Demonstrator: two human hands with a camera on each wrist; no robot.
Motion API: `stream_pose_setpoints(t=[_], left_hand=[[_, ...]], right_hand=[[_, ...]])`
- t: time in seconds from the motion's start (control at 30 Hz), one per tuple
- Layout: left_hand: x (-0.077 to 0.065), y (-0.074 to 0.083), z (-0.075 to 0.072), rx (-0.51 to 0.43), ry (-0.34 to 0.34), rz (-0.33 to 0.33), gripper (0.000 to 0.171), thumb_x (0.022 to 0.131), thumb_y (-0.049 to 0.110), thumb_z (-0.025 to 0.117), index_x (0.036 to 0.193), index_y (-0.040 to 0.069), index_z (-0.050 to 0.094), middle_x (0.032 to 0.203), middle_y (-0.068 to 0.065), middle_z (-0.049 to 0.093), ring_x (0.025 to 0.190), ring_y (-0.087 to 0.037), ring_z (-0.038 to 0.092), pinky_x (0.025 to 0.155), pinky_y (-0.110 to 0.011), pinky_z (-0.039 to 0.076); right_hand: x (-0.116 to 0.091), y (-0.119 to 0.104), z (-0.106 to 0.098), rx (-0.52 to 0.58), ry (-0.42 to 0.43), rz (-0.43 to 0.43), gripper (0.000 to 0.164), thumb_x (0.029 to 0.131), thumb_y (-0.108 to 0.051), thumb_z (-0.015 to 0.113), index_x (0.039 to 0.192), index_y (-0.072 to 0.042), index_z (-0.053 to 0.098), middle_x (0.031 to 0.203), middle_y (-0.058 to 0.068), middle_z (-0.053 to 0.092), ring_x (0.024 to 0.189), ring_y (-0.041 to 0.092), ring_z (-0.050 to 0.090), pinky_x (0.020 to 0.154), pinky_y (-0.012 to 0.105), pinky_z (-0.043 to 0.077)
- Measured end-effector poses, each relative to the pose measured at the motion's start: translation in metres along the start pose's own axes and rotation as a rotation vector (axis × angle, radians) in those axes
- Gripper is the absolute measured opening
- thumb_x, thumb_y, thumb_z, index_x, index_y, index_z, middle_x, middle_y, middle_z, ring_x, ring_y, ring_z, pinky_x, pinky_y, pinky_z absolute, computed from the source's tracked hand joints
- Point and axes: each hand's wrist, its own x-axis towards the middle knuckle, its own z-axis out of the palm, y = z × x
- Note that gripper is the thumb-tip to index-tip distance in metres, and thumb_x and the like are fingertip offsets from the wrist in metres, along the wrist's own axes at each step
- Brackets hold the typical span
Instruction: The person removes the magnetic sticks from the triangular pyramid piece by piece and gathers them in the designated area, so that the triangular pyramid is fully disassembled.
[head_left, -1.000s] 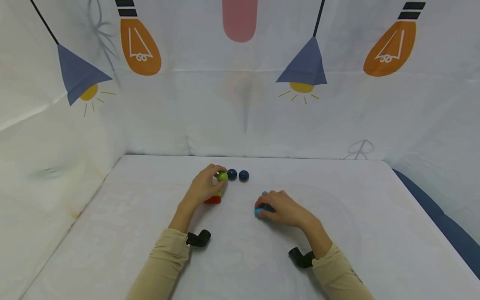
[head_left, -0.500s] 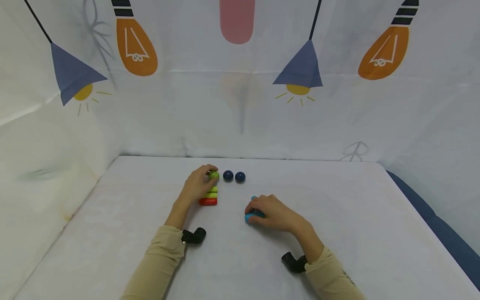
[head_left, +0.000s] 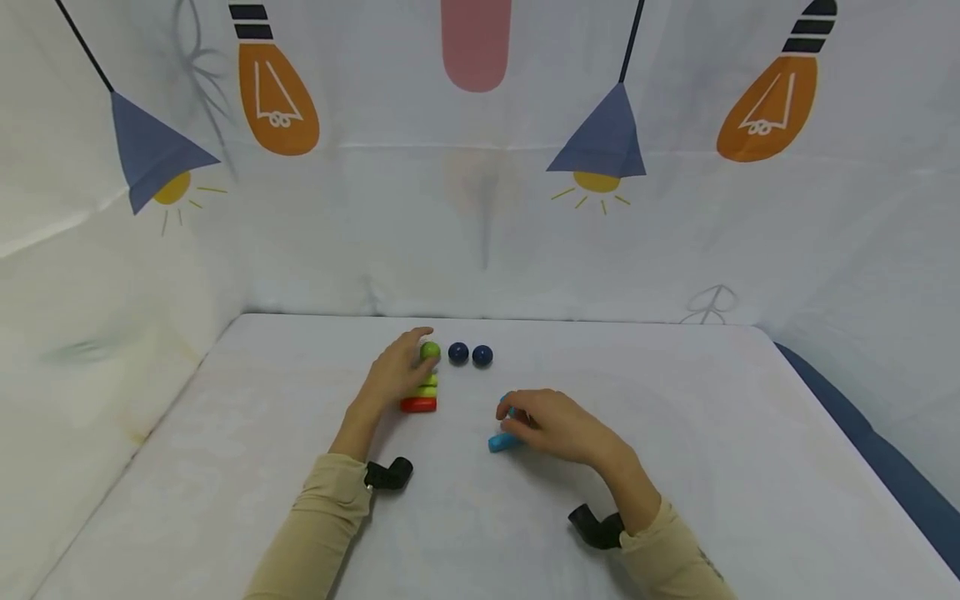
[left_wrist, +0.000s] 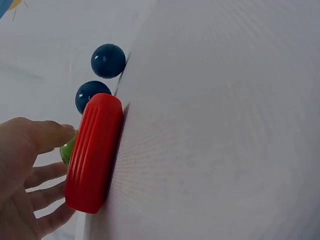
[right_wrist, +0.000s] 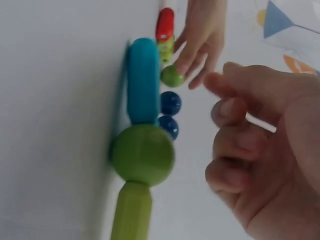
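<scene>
My left hand (head_left: 392,371) is beside a green ball (head_left: 430,352), with thumb and fingers spread loosely around it. Below that ball lie yellow-green bars (head_left: 427,390) and a red bar (left_wrist: 94,155). Over by the blue bar (head_left: 503,442), my right hand (head_left: 562,425) hovers with fingers loosely bent and nothing between them. The right wrist view has a blue bar (right_wrist: 143,80), a second green ball (right_wrist: 144,155) and a green bar (right_wrist: 131,215) in a line, apart from the fingers. From the head, my right hand hides most of this group.
Two navy balls (head_left: 458,353) (head_left: 482,356) sit side by side, right of the left hand's green ball. Everything rests on a white tabletop (head_left: 450,525), with a printed curtain (head_left: 375,225) behind its far edge.
My right hand has come off the blue pieces and lifted slightly, uncovering more of the blue bar. My left fingers have loosened and straightened around the green ball.
</scene>
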Motion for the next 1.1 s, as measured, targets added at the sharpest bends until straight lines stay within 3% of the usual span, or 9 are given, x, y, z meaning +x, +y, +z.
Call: stream_pose_setpoints(t=[0.13, 0.2, 0.27, 0.37, 0.43, 0.53, 0.73, 0.9, 1.1], left_hand=[[-0.001, 0.014, -0.001, 0.034, 0.124, 0.113, 0.048, 0.09, 0.018, 0.062, 0.135, 0.014, 0.047, 0.136, -0.012, 0.05, 0.121, -0.033, 0.051, 0.098, -0.053, 0.042], [-0.003, 0.025, 0.001, 0.015, 0.141, 0.204, 0.041, 0.089, 0.015, 0.063, 0.129, 0.013, 0.052, 0.129, -0.008, 0.054, 0.116, -0.029, 0.053, 0.096, -0.048, 0.044], [-0.005, 0.039, 0.005, -0.01, 0.08, 0.305, 0.034, 0.09, 0.014, 0.063, 0.124, 0.011, 0.057, 0.123, -0.006, 0.058, 0.114, -0.025, 0.055, 0.095, -0.043, 0.046], [-0.01, 0.056, 0.016, -0.008, -0.119, 0.434, 0.031, 0.091, 0.016, 0.062, 0.122, 0.01, 0.059, 0.121, -0.003, 0.06, 0.115, -0.019, 0.055, 0.096, -0.036, 0.046], [-0.012, 0.065, 0.024, 0.025, -0.254, 0.472, 0.032, 0.091, 0.02, 0.062, 0.122, 0.011, 0.059, 0.12, -0.001, 0.061, 0.113, -0.016, 0.056, 0.095, -0.032, 0.046], [-0.016, 0.071, 0.034, 0.085, -0.375, 0.463, 0.029, 0.09, 0.024, 0.064, 0.118, 0.016, 0.061, 0.114, 0.004, 0.062, 0.105, -0.011, 0.056, 0.091, -0.026, 0.047], [-0.017, 0.069, 0.032, 0.05, -0.401, 0.402, 0.019, 0.085, 0.019, 0.07, 0.104, 0.015, 0.065, 0.098, 0.006, 0.067, 0.091, -0.008, 0.059, 0.084, -0.025, 0.048], [-0.017, 0.063, 0.021, -0.004, -0.455, 0.42, 0.015, 0.085, 0.015, 0.07, 0.1, 0.013, 0.067, 0.095, 0.004, 0.068, 0.088, -0.011, 0.061, 0.08, -0.024, 0.049], [-0.018, 0.059, 0.014, -0.025, -0.532, 0.43, 0.014, 0.084, 0.014, 0.071, 0.098, 0.015, 0.069, 0.094, 0.006, 0.068, 0.085, -0.008, 0.06, 0.08, -0.025, 0.05]], right_hand=[[-0.004, -0.007, -0.001, 0.041, -0.118, 0.072, 0.025, 0.095, -0.029, 0.056, 0.115, -0.014, 0.059, 0.071, -0.008, 0.058, 0.06, 0.004, 0.048, 0.058, 0.021, 0.041], [-0.005, -0.01, 0.001, 0.066, -0.195, 0.118, 0.03, 0.095, -0.03, 0.056, 0.12, -0.014, 0.057, 0.071, -0.005, 0.06, 0.059, 0.006, 0.049, 0.057, 0.022, 0.041], [-0.005, -0.012, 0.003, 0.086, -0.244, 0.155, 0.032, 0.095, -0.029, 0.056, 0.123, -0.013, 0.055, 0.08, -0.003, 0.065, 0.061, 0.007, 0.052, 0.058, 0.024, 0.042], [-0.006, -0.013, 0.005, 0.079, -0.267, 0.168, 0.031, 0.094, -0.026, 0.057, 0.123, -0.013, 0.056, 0.091, -0.001, 0.067, 0.068, 0.008, 0.054, 0.064, 0.028, 0.046], [-0.006, -0.011, 0.006, 0.049, -0.258, 0.146, 0.032, 0.094, -0.026, 0.058, 0.123, -0.013, 0.056, 0.1, -0.004, 0.065, 0.077, 0.007, 0.054, 0.074, 0.03, 0.048], [-0.007, -0.009, 0.005, 0.026, -0.254, 0.098, 0.031, 0.094, -0.025, 0.056, 0.123, -0.011, 0.057, 0.101, -0.005, 0.063, 0.084, 0.007, 0.053, 0.084, 0.032, 0.047], [-0.012, -0.002, -0.003, 0.077, -0.289, 0.125, 0.019, 0.094, -0.026, 0.057, 0.111, -0.018, 0.062, 0.09, -0.006, 0.06, 0.077, 0.01, 0.052, 0.07, 0.029, 0.043], [-0.016, 0.009, -0.013, 0.087, -0.316, 0.135, 0.017, 0.093, -0.027, 0.058, 0.106, -0.021, 0.066, 0.092, -0.005, 0.06, 0.08, 0.012, 0.051, 0.071, 0.031, 0.042], [-0.019, 0.019, -0.023, 0.055, -0.276, 0.124, 0.014, 0.092, -0.028, 0.059, 0.101, -0.02, 0.068, 0.094, -0.001, 0.054, 0.084, 0.013, 0.05, 0.074, 0.031, 0.043]])
